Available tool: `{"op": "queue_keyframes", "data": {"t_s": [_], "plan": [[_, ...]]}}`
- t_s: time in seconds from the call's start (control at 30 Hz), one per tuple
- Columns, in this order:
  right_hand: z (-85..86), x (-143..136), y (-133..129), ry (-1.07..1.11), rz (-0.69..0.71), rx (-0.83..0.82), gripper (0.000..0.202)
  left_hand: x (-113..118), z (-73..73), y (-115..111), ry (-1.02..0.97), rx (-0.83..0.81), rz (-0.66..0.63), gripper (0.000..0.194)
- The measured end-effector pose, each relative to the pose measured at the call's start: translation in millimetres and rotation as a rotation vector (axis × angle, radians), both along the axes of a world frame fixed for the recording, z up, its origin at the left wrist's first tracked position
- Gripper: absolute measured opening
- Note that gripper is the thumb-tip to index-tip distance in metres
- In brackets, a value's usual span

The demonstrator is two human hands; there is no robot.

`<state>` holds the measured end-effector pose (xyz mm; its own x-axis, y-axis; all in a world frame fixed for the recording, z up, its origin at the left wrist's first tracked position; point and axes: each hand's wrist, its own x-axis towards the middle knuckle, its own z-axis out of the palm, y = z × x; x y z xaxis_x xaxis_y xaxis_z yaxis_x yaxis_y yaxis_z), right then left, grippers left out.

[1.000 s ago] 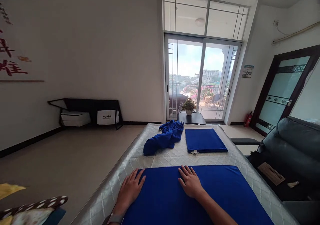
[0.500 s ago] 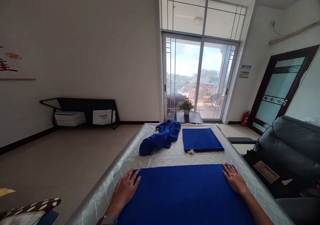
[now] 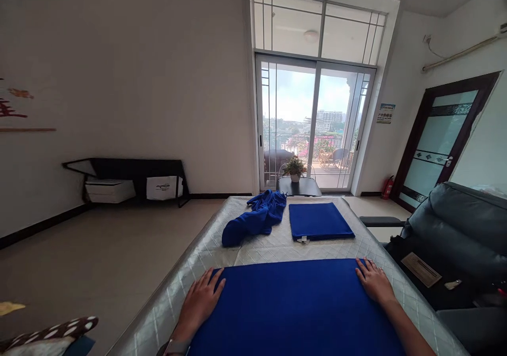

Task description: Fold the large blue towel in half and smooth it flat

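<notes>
A smooth blue cloth (image 3: 293, 308) is spread in front of me on a pale quilted mattress (image 3: 170, 292), its near part cut off by the bottom of the view. My left hand (image 3: 202, 298) lies on the cloth's far left corner with fingers stretched out. At the opposite far corner, my right hand (image 3: 374, 279) rests flat, fingers a little apart. Beyond the cloth, a crumpled blue garment (image 3: 255, 221) lies to the left. To its right sits a neatly folded blue cloth (image 3: 320, 220) with a small white tag at its near edge.
A dark leather sofa (image 3: 467, 229) stands close on the right, with a brown card on it. Behind the mattress, a potted plant (image 3: 294, 170) stands on a dark chair before glass sliding doors. A black rack (image 3: 138, 168) with white boxes lines the left wall.
My right hand has shifted very slightly to the right along the cloth's far edge. The left has moved slightly rightward. The cloths behind lie as before.
</notes>
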<state>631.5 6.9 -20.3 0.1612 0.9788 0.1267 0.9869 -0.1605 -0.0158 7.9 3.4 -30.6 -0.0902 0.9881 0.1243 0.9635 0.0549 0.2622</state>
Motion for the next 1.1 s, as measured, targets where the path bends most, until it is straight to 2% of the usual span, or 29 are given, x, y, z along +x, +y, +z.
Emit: {"op": "queue_keyframes", "data": {"t_s": [0.1,0.17,0.33,0.53,0.7,0.8,0.9,1.0,1.1], "plan": [[12.0,-20,-3,-0.093,-0.030,0.065,0.057,2,5.4,-4,0.009,0.008,-0.006,0.066],[20.8,-43,-5,-0.119,0.011,0.091,0.054,3,7.4,-5,0.012,0.022,-0.007,0.066],[35.7,-133,-12,0.012,0.276,0.073,0.052,3,5.2,-3,0.005,0.010,-0.004,0.066],[33.5,-243,-22,0.244,0.628,0.031,0.048,0,-2.6,1,0.020,0.012,0.002,0.064],[25.5,-302,-14,0.358,0.750,-0.019,0.056,-2,-5.6,3,0.031,0.008,-0.011,0.063],[20.7,-317,-4,0.379,0.736,-0.072,0.062,-3,-4.7,3,0.041,-0.001,-0.010,0.063],[18.3,-317,2,0.377,0.721,-0.119,0.065,-3,-2.0,2,0.028,0.001,-0.019,0.064],[20.1,-305,1,0.370,0.711,-0.147,0.066,-2,0.8,0,0.001,0.003,-0.011,0.064],[24.4,-278,0,0.341,0.652,-0.147,0.067,-1,1.5,0,-0.010,-0.002,-0.005,0.064]]}}
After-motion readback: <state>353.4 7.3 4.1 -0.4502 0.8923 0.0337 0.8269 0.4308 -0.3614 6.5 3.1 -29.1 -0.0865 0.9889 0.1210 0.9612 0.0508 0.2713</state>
